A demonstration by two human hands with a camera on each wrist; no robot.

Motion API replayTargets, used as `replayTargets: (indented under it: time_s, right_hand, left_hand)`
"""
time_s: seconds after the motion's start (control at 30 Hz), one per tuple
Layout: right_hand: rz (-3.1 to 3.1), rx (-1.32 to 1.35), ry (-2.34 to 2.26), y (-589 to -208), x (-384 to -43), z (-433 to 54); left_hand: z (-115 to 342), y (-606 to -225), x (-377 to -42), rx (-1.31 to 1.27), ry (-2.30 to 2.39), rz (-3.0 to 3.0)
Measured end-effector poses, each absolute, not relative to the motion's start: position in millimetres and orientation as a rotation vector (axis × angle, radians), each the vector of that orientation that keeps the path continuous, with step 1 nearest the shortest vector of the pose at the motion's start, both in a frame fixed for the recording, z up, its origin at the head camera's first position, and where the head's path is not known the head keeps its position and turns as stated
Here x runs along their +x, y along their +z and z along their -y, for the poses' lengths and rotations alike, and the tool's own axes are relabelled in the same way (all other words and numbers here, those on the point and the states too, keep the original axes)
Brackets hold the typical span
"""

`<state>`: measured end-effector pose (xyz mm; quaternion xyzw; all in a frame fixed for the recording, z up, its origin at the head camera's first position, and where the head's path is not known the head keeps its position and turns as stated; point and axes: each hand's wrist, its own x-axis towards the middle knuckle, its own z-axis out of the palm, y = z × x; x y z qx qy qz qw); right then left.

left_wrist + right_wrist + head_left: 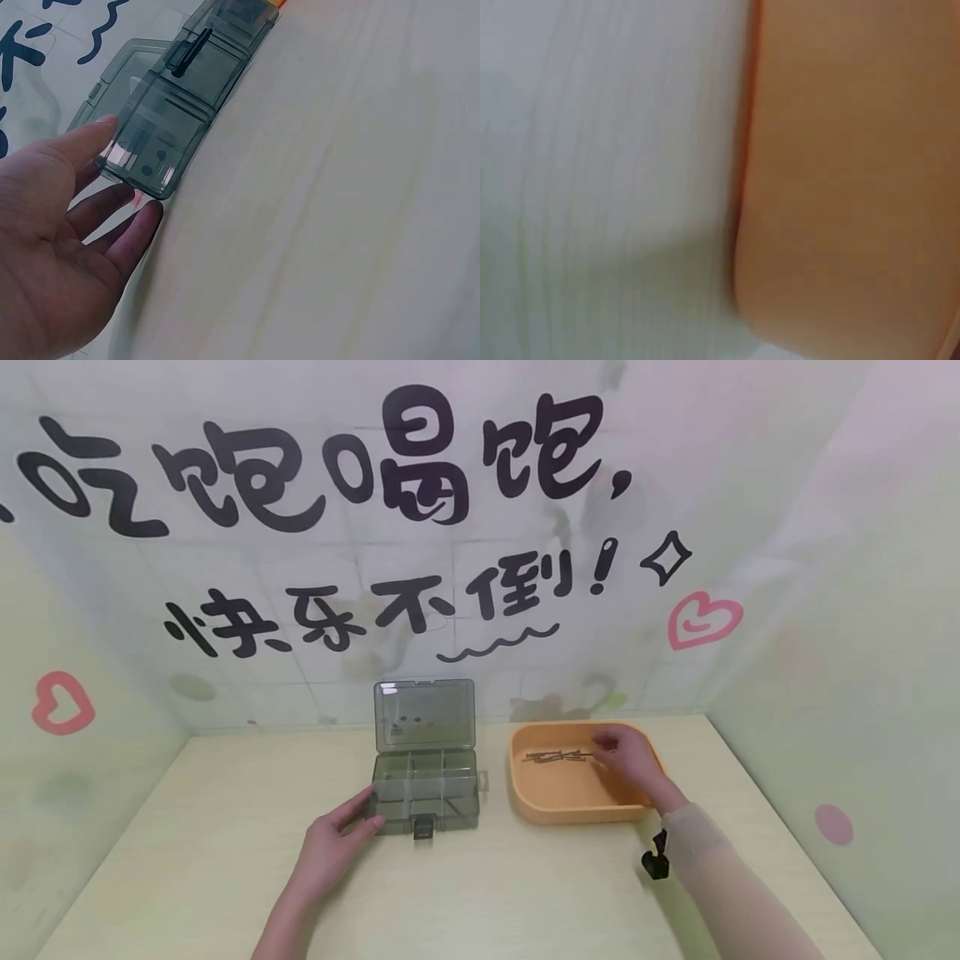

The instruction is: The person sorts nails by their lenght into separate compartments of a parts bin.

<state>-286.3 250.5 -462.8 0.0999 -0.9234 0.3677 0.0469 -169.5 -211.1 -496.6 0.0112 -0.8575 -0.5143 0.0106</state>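
A grey, see-through compartment box [425,793] stands on the table with its lid [425,718] raised behind it. At its left end my left hand [335,843] holds it, thumb on one side and fingers on the other; the left wrist view shows this hand [82,232] at the box's end [154,150]. A thin dark piece lies in the front right compartment. My right hand [630,762] reaches into the orange tray [570,816], its fingertips beside a small pile of thin metal screws or nails [555,757]. Whether it pinches one is too small to tell.
The light wooden table [495,893] meets a wall sheet [480,568] with black lettering at the back. Side walls [847,710] stand left and right. A black item [656,860] hangs at the right sleeve. The right wrist view shows the tray's wall [840,187] without the hand.
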Motion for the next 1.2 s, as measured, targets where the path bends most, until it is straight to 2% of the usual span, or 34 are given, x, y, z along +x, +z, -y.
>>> replayTargets:
  time_s: [0.27, 0.63, 1.2]
  right_hand:
    - [2.874, 0.293, 1.051, -470.0, -290.2, -255.3]
    - [2.960, 0.122, 1.201, -471.2, -289.7, -252.7]
    - [2.986, 0.345, 1.175, -473.3, -293.9, -251.8]
  left_hand:
    - [211.2, -497.0, -169.0, 0.036, -1.602, 2.675]
    - [210.0, -495.9, -166.9, 0.037, -1.609, 2.663]
    - [210.5, -496.5, -168.0, 0.049, -1.622, 2.650]
